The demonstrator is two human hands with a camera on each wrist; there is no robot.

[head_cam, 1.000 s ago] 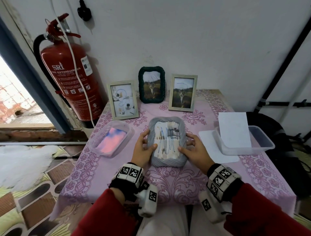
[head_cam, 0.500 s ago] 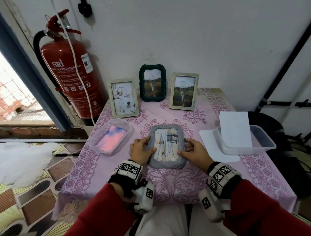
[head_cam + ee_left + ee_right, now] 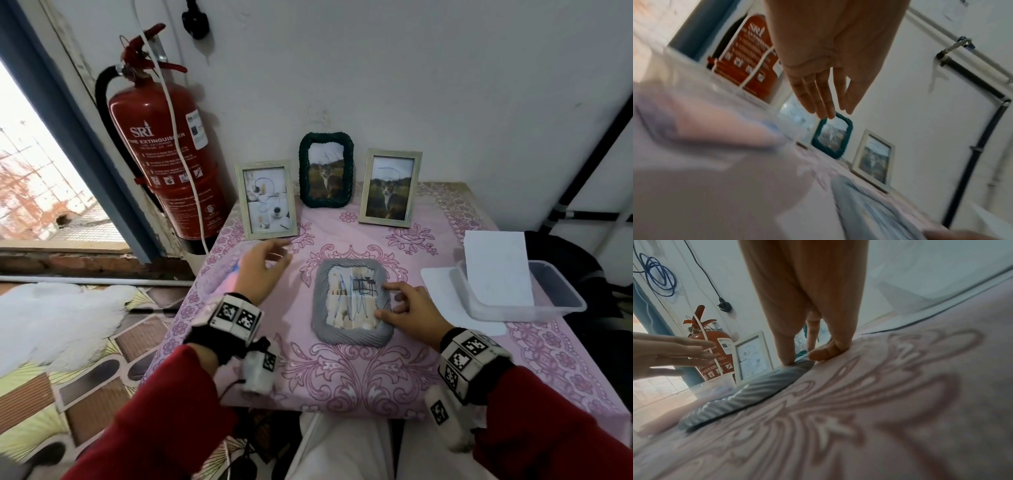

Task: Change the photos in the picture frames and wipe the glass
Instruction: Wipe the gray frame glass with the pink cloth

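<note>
Now our left hand (image 3: 262,270) has let go of the grey frame (image 3: 352,303) and reaches, fingers loose, toward the cloth tub, while our right hand (image 3: 406,308) rests relaxed fingertips on it, so wiping looks next

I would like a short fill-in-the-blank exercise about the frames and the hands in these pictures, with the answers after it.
1. The grey frame lies flat on the ____ tablecloth.
2. The ____ hand touches the grey frame's edge.
3. The left hand holds ____.
4. Behind, ____ frames stand against the wall; the middle one is the green frame.

Answers: pink; right; nothing; three
</note>
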